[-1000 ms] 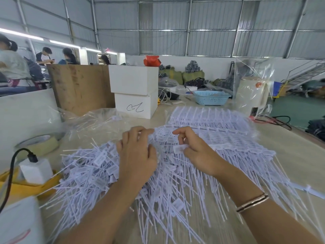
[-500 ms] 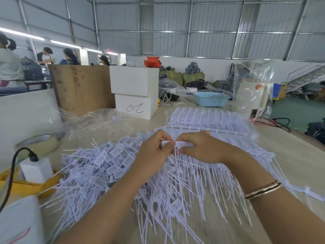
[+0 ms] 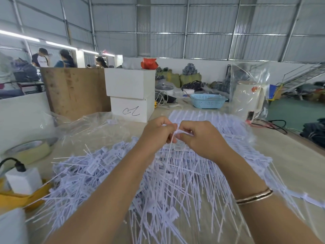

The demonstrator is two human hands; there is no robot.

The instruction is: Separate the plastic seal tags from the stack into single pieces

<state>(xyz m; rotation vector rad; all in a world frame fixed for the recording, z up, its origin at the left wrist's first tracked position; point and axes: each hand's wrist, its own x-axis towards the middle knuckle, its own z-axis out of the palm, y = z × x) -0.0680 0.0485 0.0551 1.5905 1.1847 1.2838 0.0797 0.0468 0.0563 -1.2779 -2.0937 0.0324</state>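
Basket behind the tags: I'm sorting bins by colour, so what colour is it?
Light blue: the perforated plastic basket shows clearly in the head view, at the table's far end.

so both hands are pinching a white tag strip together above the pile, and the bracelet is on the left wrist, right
Not quite. Both hands, the left hand and right hand, do pinch a white tag strip above the pile of loose tags, but the bracelet is on the right wrist, not the left. The head view shows it.
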